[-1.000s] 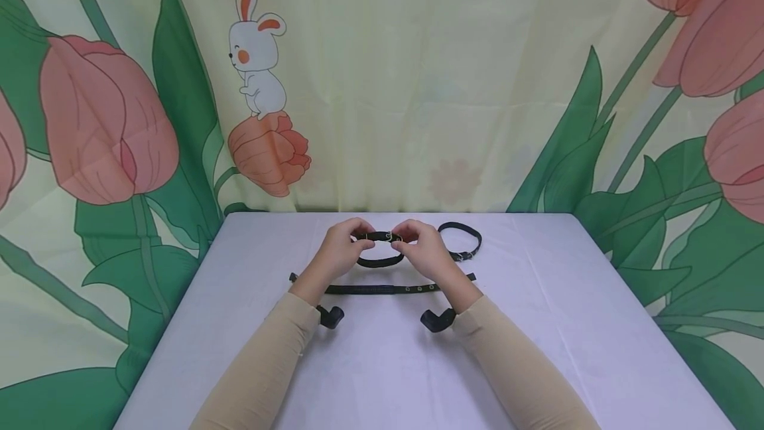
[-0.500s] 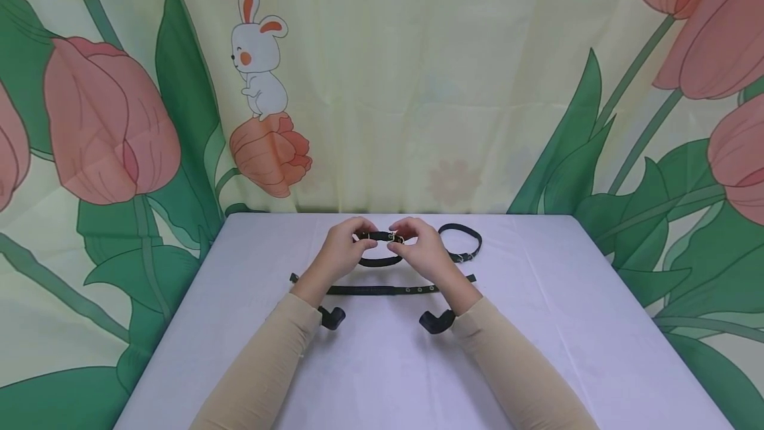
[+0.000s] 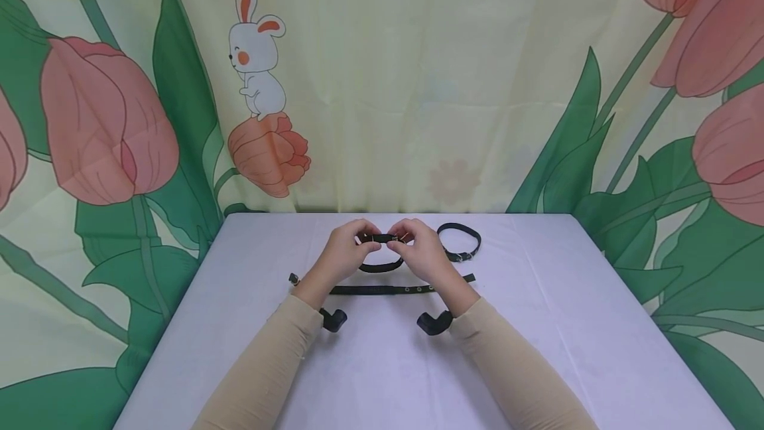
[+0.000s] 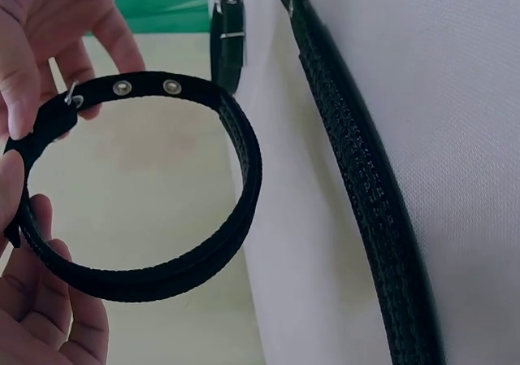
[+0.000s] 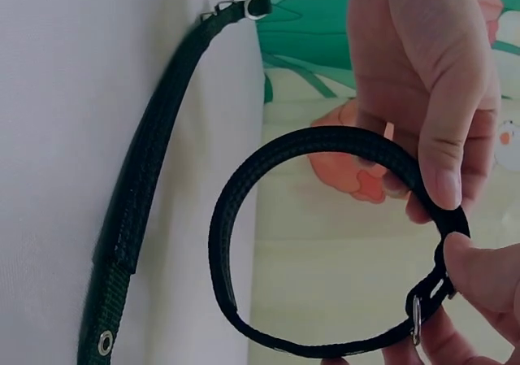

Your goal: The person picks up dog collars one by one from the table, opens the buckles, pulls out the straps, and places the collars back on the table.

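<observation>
A black collar (image 3: 381, 269) with eyelets and a metal buckle is bent into a closed loop between my two hands, above the table. My left hand (image 3: 346, 251) pinches its strap between thumb and fingers from the left. From the right, my right hand (image 3: 421, 254) pinches the strap near the buckle, which the fingers partly cover in the head view. Both thumbs press almost tip to tip on the near face. In the left wrist view the looped collar (image 4: 154, 284) shows two eyelets beside the buckle prong; the right wrist view shows its metal ring (image 5: 417, 320) edge-on.
A second black collar (image 3: 462, 257), buckled into a loop, lies behind my right hand. Another black collar (image 3: 364, 290) lies stretched out across the white table (image 3: 382, 377), beneath my wrists. Black curved pieces (image 3: 334, 320) sit under both wrists. A printed curtain (image 3: 382, 85) hangs behind the table.
My hands have come closer together, the thumbs nearly meeting. More of the buckle is covered by fingers now. The loop's lower edge hangs slightly lower in view.
</observation>
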`<state>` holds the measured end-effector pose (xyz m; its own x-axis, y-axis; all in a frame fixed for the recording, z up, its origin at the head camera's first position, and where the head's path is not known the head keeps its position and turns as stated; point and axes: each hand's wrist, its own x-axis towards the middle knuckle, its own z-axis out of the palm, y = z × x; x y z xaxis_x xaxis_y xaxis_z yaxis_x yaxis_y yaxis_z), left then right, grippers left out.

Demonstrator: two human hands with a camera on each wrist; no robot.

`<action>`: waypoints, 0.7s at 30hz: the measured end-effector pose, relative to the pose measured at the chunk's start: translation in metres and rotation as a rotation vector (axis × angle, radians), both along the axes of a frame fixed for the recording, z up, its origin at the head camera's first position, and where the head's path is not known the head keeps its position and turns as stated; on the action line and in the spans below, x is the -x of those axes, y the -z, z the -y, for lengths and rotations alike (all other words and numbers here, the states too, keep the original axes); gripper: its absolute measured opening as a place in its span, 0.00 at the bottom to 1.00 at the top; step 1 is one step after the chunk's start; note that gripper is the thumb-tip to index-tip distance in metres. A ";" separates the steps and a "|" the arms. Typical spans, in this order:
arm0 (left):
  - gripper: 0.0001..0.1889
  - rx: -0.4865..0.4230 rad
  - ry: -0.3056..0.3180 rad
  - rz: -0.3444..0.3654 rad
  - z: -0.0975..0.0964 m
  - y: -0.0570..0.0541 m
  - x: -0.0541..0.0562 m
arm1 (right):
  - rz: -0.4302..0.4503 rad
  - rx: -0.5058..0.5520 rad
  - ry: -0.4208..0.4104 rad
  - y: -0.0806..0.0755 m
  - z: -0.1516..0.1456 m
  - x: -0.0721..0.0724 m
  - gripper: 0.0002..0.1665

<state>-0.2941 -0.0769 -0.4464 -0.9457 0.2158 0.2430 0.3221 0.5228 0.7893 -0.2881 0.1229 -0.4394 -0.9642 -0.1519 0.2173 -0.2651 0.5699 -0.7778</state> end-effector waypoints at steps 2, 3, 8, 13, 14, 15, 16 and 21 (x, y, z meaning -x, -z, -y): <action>0.08 -0.003 -0.001 0.000 0.000 0.000 0.000 | 0.008 0.010 0.005 0.000 0.001 -0.001 0.07; 0.08 -0.005 0.000 -0.001 0.000 0.000 0.000 | 0.010 0.017 0.006 0.000 0.001 -0.001 0.07; 0.08 -0.008 -0.003 -0.007 0.000 0.001 -0.001 | 0.013 0.037 0.001 0.001 0.002 -0.002 0.06; 0.07 -0.009 0.000 0.000 -0.001 0.002 -0.001 | 0.025 0.039 -0.005 0.000 0.000 -0.002 0.06; 0.07 -0.011 0.000 0.005 -0.001 0.001 -0.001 | 0.027 0.040 -0.006 -0.001 -0.001 -0.002 0.06; 0.07 -0.014 0.002 0.008 -0.001 0.001 -0.001 | 0.027 0.041 -0.007 -0.001 -0.001 -0.002 0.06; 0.07 -0.018 0.003 0.012 -0.001 0.001 -0.001 | 0.028 0.043 -0.009 -0.001 -0.001 -0.002 0.06; 0.07 -0.018 0.005 0.009 -0.002 0.000 -0.001 | 0.039 0.046 -0.014 -0.003 -0.002 -0.003 0.07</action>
